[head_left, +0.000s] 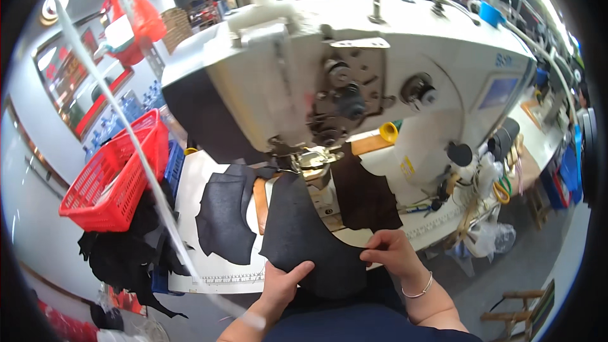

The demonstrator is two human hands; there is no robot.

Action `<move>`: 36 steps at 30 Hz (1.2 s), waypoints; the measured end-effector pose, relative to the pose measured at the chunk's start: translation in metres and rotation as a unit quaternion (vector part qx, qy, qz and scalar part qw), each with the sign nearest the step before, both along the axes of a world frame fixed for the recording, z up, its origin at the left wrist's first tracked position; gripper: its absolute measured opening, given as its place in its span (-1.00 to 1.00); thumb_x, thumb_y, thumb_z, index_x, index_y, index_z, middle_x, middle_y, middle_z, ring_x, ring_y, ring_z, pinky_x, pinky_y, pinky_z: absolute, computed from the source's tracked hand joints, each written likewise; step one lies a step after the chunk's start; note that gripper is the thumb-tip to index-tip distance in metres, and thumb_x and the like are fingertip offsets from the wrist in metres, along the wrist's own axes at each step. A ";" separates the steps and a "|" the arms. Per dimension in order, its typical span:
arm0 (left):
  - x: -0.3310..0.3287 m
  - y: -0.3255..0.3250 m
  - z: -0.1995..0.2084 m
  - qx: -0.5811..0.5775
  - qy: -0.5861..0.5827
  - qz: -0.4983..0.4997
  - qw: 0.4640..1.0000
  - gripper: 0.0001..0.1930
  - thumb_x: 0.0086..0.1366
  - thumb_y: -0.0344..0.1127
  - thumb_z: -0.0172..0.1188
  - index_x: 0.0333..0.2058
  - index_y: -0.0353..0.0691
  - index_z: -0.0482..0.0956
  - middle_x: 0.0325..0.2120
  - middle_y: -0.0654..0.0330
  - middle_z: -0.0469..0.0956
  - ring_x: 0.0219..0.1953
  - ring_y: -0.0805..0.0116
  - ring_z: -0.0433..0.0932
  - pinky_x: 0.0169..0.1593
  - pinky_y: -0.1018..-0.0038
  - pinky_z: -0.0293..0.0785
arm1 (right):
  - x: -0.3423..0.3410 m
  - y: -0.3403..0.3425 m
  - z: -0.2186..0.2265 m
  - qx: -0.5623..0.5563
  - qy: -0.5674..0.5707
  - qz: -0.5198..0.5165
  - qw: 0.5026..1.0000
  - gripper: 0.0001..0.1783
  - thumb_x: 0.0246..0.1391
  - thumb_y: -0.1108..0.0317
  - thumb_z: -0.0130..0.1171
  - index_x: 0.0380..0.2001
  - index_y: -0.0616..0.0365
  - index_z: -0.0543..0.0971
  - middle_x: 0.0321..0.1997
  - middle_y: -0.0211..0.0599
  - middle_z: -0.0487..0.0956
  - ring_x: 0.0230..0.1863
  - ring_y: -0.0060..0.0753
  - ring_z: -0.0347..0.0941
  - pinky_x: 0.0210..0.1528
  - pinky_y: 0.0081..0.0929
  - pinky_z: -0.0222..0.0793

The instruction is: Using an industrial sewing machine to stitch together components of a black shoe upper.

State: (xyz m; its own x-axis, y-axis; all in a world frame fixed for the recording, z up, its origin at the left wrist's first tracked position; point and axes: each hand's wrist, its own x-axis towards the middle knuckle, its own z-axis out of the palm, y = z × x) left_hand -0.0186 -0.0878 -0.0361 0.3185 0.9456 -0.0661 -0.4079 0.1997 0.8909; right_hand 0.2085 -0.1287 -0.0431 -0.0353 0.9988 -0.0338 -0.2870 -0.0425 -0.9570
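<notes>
A curved piece of black leather-like material (310,234) stretches from my lap up to the needle area of a white sewing machine (316,158). My left hand (284,282) grips its lower left edge, thumb on top and fingers hidden underneath. At its right edge my right hand (394,253) pinches the material between thumb and fingers; a bracelet circles that wrist. Left of the needle lies a stack of similar black cut pieces (225,215). A dark brown piece (364,190) rests to the right of the needle, beneath the machine's arm.
A red plastic basket (120,177) stands at the left, above dark scraps (120,266). A white pole (126,126) slants across the left side. Scissors (502,190) and plastic bags (487,234) sit at the table's right end. A wooden stool (522,307) is at lower right.
</notes>
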 end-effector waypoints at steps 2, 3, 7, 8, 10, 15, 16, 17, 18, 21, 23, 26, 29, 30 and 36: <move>0.000 -0.001 0.003 -0.022 -0.008 -0.012 1.000 -0.53 0.02 -0.55 0.21 -0.05 -0.42 0.31 -0.18 0.04 0.45 -0.13 0.26 0.46 -0.02 0.41 0.39 | 0.001 0.001 0.004 0.001 0.021 0.003 1.000 -0.88 -0.17 0.58 0.26 -0.56 0.24 0.50 -0.57 -0.34 0.53 -0.54 -0.62 0.44 -0.46 -0.72 0.37; -0.002 0.000 0.002 -0.019 -0.012 -0.007 1.000 -0.53 0.02 -0.55 0.21 -0.05 -0.42 0.31 -0.18 0.04 0.45 -0.13 0.26 0.46 -0.02 0.41 0.39 | 0.001 0.002 0.005 0.003 0.030 -0.001 1.000 -0.88 -0.18 0.59 0.26 -0.55 0.24 0.50 -0.58 -0.35 0.53 -0.54 -0.62 0.45 -0.45 -0.72 0.38; -0.002 0.012 -0.002 -0.062 -0.021 -0.031 0.997 -0.52 0.02 -0.52 0.22 -0.05 -0.44 0.30 -0.17 0.02 0.45 -0.12 0.24 0.46 -0.01 0.40 0.38 | 0.000 0.013 0.006 0.016 0.022 -0.012 1.000 -0.89 -0.18 0.59 0.26 -0.56 0.24 0.50 -0.59 -0.37 0.53 -0.55 -0.63 0.45 -0.46 -0.72 0.38; -0.001 0.015 -0.002 -0.053 -0.033 -0.034 0.997 -0.51 0.02 -0.52 0.22 -0.05 -0.45 0.29 -0.16 0.01 0.44 -0.11 0.23 0.45 0.01 0.40 0.36 | -0.001 0.015 0.008 0.015 0.017 -0.019 1.000 -0.89 -0.18 0.59 0.26 -0.56 0.23 0.50 -0.59 -0.37 0.53 -0.55 -0.63 0.45 -0.46 -0.72 0.37; 0.001 0.022 0.000 -0.038 -0.040 -0.025 0.998 -0.49 0.02 -0.51 0.23 -0.04 -0.44 0.28 -0.14 0.01 0.43 -0.09 0.23 0.44 0.02 0.39 0.35 | -0.002 0.021 0.010 0.017 0.012 -0.024 0.999 -0.89 -0.18 0.59 0.26 -0.57 0.23 0.50 -0.59 -0.38 0.53 -0.55 -0.63 0.45 -0.46 -0.72 0.37; 0.001 0.039 0.002 -0.016 -0.045 -0.024 0.999 -0.43 0.00 -0.50 0.25 0.00 -0.40 0.24 -0.11 0.03 0.40 -0.05 0.23 0.41 0.04 0.37 0.32 | -0.003 0.035 0.012 0.039 0.016 -0.043 0.998 -0.85 -0.19 0.64 0.23 -0.59 0.17 0.48 -0.58 -0.37 0.51 -0.58 -0.58 0.45 -0.50 -0.67 0.42; 0.001 0.042 0.003 -0.014 -0.041 -0.024 0.999 -0.42 -0.01 -0.51 0.25 0.01 -0.37 0.23 -0.11 0.04 0.40 -0.06 0.24 0.41 0.03 0.38 0.33 | -0.003 0.038 0.011 0.039 0.016 -0.044 0.998 -0.85 -0.19 0.64 0.23 -0.59 0.17 0.48 -0.58 -0.37 0.51 -0.58 -0.58 0.45 -0.50 -0.67 0.42; 0.000 0.045 0.005 -0.012 -0.036 -0.024 0.999 -0.41 -0.02 -0.52 0.25 0.02 -0.35 0.23 -0.12 0.05 0.41 -0.07 0.24 0.42 0.02 0.38 0.34 | -0.004 0.041 0.011 0.048 0.014 -0.040 0.998 -0.87 -0.17 0.60 0.24 -0.58 0.19 0.49 -0.58 -0.37 0.52 -0.57 -0.61 0.44 -0.49 -0.70 0.39; 0.000 0.049 0.005 -0.011 -0.037 -0.024 0.999 -0.41 -0.02 -0.52 0.25 0.02 -0.35 0.23 -0.12 0.05 0.41 -0.07 0.24 0.42 0.02 0.38 0.34 | -0.005 0.043 0.011 0.058 0.012 -0.036 0.998 -0.89 -0.15 0.57 0.25 -0.57 0.21 0.50 -0.58 -0.38 0.52 -0.56 -0.64 0.44 -0.48 -0.72 0.37; -0.005 0.061 0.010 0.012 -0.030 -0.018 0.999 -0.43 -0.05 -0.52 0.26 -0.02 -0.40 0.26 -0.15 0.05 0.43 -0.11 0.26 0.44 -0.01 0.40 0.37 | -0.013 0.049 0.010 0.058 0.011 -0.037 0.998 -0.89 -0.14 0.54 0.26 -0.57 0.20 0.50 -0.59 -0.39 0.51 -0.56 -0.65 0.43 -0.48 -0.72 0.36; -0.007 0.068 0.020 0.011 -0.025 -0.033 0.999 -0.45 -0.04 -0.51 0.25 -0.03 -0.41 0.27 -0.16 0.05 0.44 -0.12 0.26 0.45 -0.01 0.40 0.37 | -0.017 0.052 0.009 0.065 0.022 -0.041 0.997 -0.90 -0.13 0.53 0.26 -0.57 0.19 0.50 -0.59 -0.40 0.51 -0.57 -0.65 0.42 -0.48 -0.72 0.36; -0.011 0.079 0.024 0.024 -0.015 -0.041 0.999 -0.47 -0.04 -0.48 0.26 -0.05 -0.42 0.30 -0.19 0.04 0.45 -0.14 0.26 0.47 -0.03 0.41 0.39 | -0.027 0.057 0.007 0.072 0.046 -0.045 0.995 -0.90 -0.11 0.51 0.25 -0.57 0.18 0.50 -0.60 -0.42 0.50 -0.57 -0.66 0.42 -0.48 -0.73 0.36; -0.015 0.091 0.031 0.013 0.012 -0.064 0.998 -0.49 -0.03 -0.44 0.22 -0.06 -0.41 0.32 -0.19 0.03 0.47 -0.18 0.24 0.50 -0.07 0.39 0.43 | -0.036 0.062 0.005 0.073 0.070 -0.058 0.993 -0.90 -0.10 0.50 0.24 -0.56 0.18 0.50 -0.59 -0.43 0.50 -0.57 -0.67 0.41 -0.48 -0.73 0.36; -0.015 0.095 0.034 0.014 0.012 -0.066 0.998 -0.49 -0.03 -0.44 0.22 -0.06 -0.41 0.32 -0.19 0.03 0.47 -0.18 0.24 0.50 -0.07 0.39 0.43 | -0.039 0.064 0.005 0.073 0.083 -0.065 0.992 -0.91 -0.09 0.49 0.24 -0.55 0.18 0.50 -0.59 -0.42 0.50 -0.57 -0.68 0.41 -0.48 -0.73 0.36; -0.020 0.121 0.044 0.006 0.036 -0.101 0.994 -0.50 -0.05 -0.40 0.24 -0.09 -0.40 0.37 -0.24 0.04 0.50 -0.22 0.27 0.52 -0.09 0.43 0.44 | -0.055 0.076 0.001 0.076 0.152 -0.081 0.982 -0.91 -0.06 0.52 0.19 -0.51 0.17 0.46 -0.55 -0.37 0.52 -0.57 -0.60 0.45 -0.48 -0.67 0.44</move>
State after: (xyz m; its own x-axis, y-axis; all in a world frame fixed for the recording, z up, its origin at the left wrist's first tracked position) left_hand -0.0383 0.0327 0.0079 0.4961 0.8640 -0.0854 -0.2961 0.2609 0.9188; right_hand 0.1532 -0.0523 -0.0418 0.1397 0.9848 0.1028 -0.5523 0.1637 -0.8174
